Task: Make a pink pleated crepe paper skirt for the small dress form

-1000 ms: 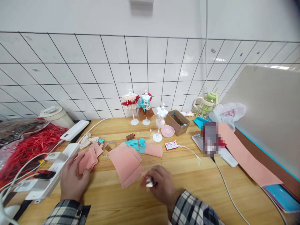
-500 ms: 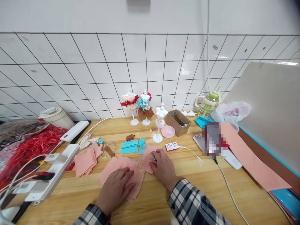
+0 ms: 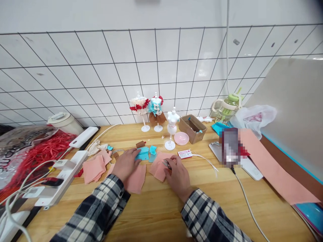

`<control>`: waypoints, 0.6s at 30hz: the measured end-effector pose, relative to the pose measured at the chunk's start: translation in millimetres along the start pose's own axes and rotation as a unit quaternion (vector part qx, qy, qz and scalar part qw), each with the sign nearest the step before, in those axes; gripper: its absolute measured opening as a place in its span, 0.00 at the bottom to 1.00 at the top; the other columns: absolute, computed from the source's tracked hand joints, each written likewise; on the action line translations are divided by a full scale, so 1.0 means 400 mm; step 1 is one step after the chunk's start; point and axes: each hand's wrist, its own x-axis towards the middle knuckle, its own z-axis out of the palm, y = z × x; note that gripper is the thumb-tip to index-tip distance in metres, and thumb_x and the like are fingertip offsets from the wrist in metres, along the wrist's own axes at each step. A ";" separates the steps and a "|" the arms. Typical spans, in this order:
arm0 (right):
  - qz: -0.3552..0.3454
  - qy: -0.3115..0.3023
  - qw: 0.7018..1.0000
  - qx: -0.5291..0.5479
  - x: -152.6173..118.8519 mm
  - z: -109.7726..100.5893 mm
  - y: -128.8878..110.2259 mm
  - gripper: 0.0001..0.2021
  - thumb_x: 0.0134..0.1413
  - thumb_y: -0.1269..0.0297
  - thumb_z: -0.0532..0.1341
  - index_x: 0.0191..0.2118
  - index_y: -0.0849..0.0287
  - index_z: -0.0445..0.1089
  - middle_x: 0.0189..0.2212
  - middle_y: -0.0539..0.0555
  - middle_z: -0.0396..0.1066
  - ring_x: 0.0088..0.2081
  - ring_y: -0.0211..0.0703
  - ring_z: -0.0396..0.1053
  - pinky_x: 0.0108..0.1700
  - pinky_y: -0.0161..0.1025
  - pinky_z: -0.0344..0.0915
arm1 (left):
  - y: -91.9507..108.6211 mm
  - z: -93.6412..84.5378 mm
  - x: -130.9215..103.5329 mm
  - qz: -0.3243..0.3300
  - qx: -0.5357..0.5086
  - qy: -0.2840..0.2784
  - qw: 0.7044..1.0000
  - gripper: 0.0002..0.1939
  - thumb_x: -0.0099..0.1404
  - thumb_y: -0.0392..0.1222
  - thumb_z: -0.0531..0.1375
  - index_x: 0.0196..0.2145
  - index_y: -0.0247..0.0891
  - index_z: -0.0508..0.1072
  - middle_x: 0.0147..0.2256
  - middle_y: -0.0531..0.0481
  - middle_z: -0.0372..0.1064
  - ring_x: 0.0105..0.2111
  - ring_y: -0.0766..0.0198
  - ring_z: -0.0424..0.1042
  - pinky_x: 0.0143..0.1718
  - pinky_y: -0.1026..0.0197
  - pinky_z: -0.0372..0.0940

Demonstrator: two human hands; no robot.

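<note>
My left hand (image 3: 127, 163) reaches forward with its fingers stretched out, the tips at the left edge of a turquoise crepe-paper piece (image 3: 143, 154). Below that hand a salmon-pink sheet (image 3: 137, 179) lies flat, partly covered. My right hand (image 3: 178, 174) is closed around small scissors (image 3: 166, 163), whose silver blades point up and left over another pink sheet (image 3: 156, 170). Small turquoise scraps (image 3: 152, 150) lie between the hands. Beyond them stands a bare white mini mannequin (image 3: 173, 122) on a round base.
Two dressed mini mannequins (image 3: 156, 109) stand at the back. Right of the bare one are a pink dish (image 3: 181, 138) and an open cardboard box (image 3: 197, 133). Pink squares (image 3: 94, 169) and a power strip (image 3: 60, 181) lie left. A cable (image 3: 246, 198) crosses the right side.
My left hand has moved forward and left, off the pink sheets to the turquoise piece. The pink sheets under it have shifted. My right hand stays nearly in place; the view has tilted slightly.
</note>
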 end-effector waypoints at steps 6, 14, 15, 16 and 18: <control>0.018 0.011 1.000 0.001 0.001 -0.005 0.018 0.15 0.55 0.72 0.58 0.48 0.53 0.69 0.48 0.56 0.66 0.40 0.44 0.72 0.36 0.38 0.70 | 0.031 0.009 0.046 -0.030 -0.011 0.025 0.999 0.24 0.65 0.40 0.55 0.59 0.43 0.64 0.53 0.40 0.67 0.55 0.49 0.63 0.56 0.47 0.55; 0.025 0.005 1.000 0.011 0.009 0.010 0.026 0.16 0.53 0.69 0.61 0.49 0.52 0.70 0.50 0.58 0.65 0.43 0.47 0.71 0.41 0.41 0.71 | -0.049 0.011 0.059 -0.133 -0.144 0.021 0.980 0.10 0.59 0.46 0.58 0.34 0.39 0.75 0.37 0.45 0.74 0.42 0.51 0.71 0.46 0.53 0.62; 0.032 0.011 0.999 0.018 0.011 0.011 0.026 0.18 0.53 0.68 0.61 0.50 0.52 0.69 0.50 0.58 0.64 0.43 0.48 0.71 0.41 0.42 0.71 | -0.062 0.006 0.057 -0.151 -0.175 0.034 0.972 0.12 0.60 0.49 0.57 0.35 0.39 0.74 0.35 0.46 0.74 0.39 0.52 0.71 0.44 0.54 0.63; 0.039 0.018 0.999 0.024 0.013 0.012 0.025 0.18 0.52 0.67 0.62 0.51 0.52 0.68 0.51 0.58 0.63 0.43 0.48 0.71 0.41 0.42 0.71 | -0.074 -0.001 0.053 -0.170 -0.208 0.052 0.962 0.15 0.62 0.51 0.55 0.38 0.38 0.73 0.34 0.46 0.74 0.38 0.53 0.71 0.43 0.54 0.64; 0.047 0.034 0.998 0.029 0.017 0.012 0.025 0.19 0.52 0.67 0.62 0.51 0.53 0.68 0.51 0.59 0.62 0.43 0.48 0.71 0.42 0.43 0.72 | -0.091 -0.019 0.042 -0.202 -0.282 0.090 0.934 0.21 0.64 0.55 0.52 0.42 0.36 0.71 0.35 0.45 0.74 0.36 0.55 0.72 0.42 0.55 0.66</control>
